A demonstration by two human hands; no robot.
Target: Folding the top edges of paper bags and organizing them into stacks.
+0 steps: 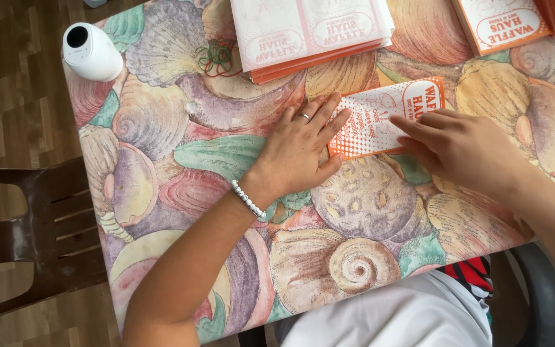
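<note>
Paper bag [380,119], orange and white, lies flat on the shell-print table [226,160], looks thin, light and easy to crease, so its edges seem best to hold, with left hand [297,151] fingers spread flat on its end and right hand [464,144] fingers pressed together on top.

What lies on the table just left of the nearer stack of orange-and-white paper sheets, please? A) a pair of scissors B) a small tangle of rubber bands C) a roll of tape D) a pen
B: a small tangle of red and green rubber bands lies on the shell-patterned table, beside the stack of paper sheets.
</note>
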